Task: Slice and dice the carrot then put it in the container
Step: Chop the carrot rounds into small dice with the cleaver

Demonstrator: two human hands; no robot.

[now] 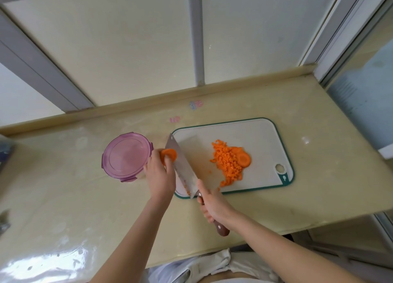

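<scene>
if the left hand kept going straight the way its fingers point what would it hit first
The left hand points away from the person. Past the carrot piece it grips, the way looks free, between container and cleaver blade, until the counter's back ledge, though depth is hard to judge.

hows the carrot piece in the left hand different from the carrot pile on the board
The carrot piece is one round chunk; the carrot pile is many small cubes. The carrot piece is held by the left hand beside the cleaver blade; the carrot pile lies loose on the cutting board. Both are orange.
</scene>
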